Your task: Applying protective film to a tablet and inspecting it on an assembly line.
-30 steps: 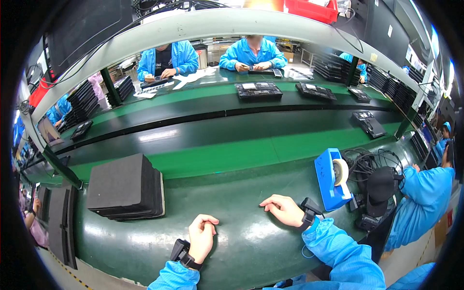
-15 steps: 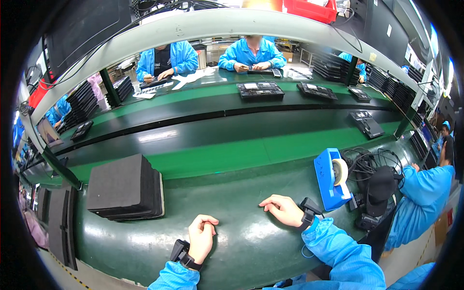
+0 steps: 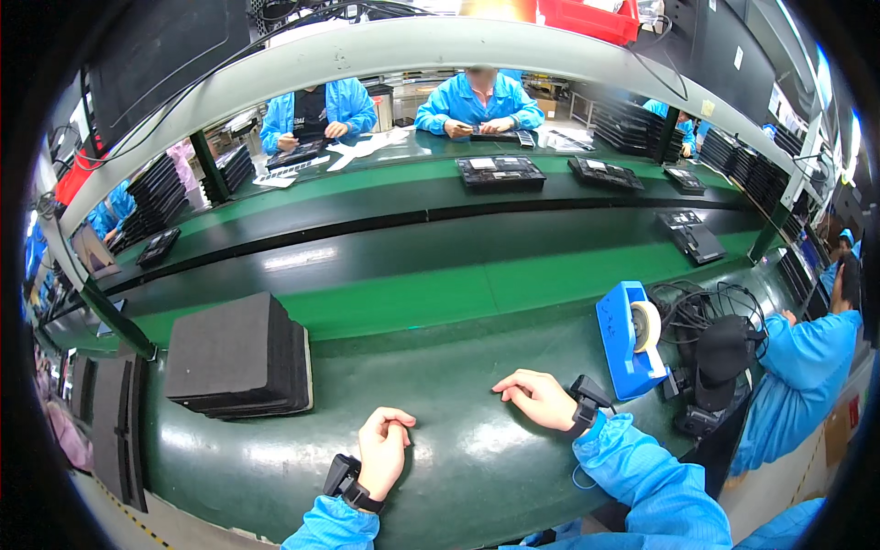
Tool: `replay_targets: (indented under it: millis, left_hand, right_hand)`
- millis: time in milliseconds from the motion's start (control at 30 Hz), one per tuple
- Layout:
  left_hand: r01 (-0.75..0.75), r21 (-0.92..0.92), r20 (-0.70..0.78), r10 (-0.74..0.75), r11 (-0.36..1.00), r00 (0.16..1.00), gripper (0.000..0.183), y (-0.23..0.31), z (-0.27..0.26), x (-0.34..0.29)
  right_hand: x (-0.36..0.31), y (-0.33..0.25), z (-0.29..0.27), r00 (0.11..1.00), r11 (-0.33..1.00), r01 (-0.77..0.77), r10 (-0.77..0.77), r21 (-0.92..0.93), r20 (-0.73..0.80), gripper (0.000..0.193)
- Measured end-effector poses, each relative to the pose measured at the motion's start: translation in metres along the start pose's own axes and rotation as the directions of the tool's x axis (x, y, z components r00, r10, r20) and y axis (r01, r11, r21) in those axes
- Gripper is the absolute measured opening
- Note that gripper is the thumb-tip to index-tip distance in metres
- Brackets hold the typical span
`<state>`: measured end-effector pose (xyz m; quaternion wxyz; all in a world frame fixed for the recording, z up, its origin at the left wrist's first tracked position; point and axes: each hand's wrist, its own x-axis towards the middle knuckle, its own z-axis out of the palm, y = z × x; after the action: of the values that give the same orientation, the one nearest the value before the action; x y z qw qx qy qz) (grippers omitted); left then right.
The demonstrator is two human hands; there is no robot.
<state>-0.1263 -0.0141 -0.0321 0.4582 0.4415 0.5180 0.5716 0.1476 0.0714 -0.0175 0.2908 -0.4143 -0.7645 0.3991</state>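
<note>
Head view, looking down: both hands rest on the dark green surface, and nothing has shifted there since the frame half a second back. The left hand lies near the lower edge with its fingers curled into a loose fist, the grip clenched on nothing that shows. A black wrist strap sits just behind it, above the blue sleeve. The right hand lies palm down, fingers bent and pointing left, its grip released and empty, fingertips touching the surface. A black wristband wraps its wrist.

Nearest to the right hand is the blue tape dispenser, standing just beside the wrist with a pale roll of tape in it. It sits where it sat before. Right of it lies a tangle of black cables and a black device.

Well to the left of the left hand, the stack of dark foam pads stays put, unchanged from the earlier frames.

Beyond the surface runs the green conveyor belt, then a second lane carrying black trays. At the far side, two people in blue coats work with their hands on the bench; the one on the left has hands in a slightly different place than a second ago. At the right rim, a co-worker's blue sleeve leans in beside the cables.
</note>
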Motion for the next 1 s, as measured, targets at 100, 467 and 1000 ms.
replay_targets:
  millis: [100,467,1000]
  left_hand:
    - [-0.003,0.007,0.004,0.003,1.0,1.0,0.022,0.002,0.001,0.0]
    - [-0.001,0.005,-0.006,0.001,1.0,1.0,0.022,0.001,0.002,0.0]
    - [-0.289,0.248,-0.041,0.308,0.925,0.95,0.018,-0.004,0.01,0.004]
  right_hand:
    - [0.0,0.0,-0.001,1.0,1.0,0.004,-0.004,0.0,-0.002,0.019]
    - [-0.001,-0.001,-0.002,1.0,1.0,0.001,-0.001,-0.015,-0.006,0.019]
    - [-0.007,0.007,-0.005,0.997,0.998,0.066,-0.066,0.007,-0.039,0.02]
